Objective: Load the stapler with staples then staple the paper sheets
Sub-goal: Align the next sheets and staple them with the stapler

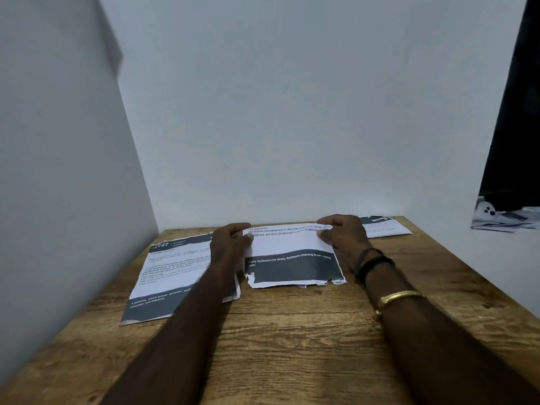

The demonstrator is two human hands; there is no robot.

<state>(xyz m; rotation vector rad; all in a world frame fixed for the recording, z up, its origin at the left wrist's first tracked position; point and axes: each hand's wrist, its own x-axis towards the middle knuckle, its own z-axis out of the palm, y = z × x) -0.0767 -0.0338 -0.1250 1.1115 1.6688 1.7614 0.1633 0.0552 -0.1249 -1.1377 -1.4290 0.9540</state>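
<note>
So the left hand [230, 244] and right hand [340, 233] each pinch the far edge of the middle sheet [289, 252] near the desk's [292, 331] far edge, probably to square it up for stapling. Another sheet [172, 276] lies by the left edge, and a third sheet [382, 228] is at the far right corner. No stapler in view.

The middle paper sheet [292, 244] has on its white part "Use brushes and wiping tools to clean the surface and crevices". Its dark band says "Dusty keyboard (on desk), keyboard cleaning brush, wiping cloth". The left paper sheet [175, 267] shows a number ending in "727" beside "KITCHEN", and its bottom band begins "Lemons, hand juicer, strainer".
</note>
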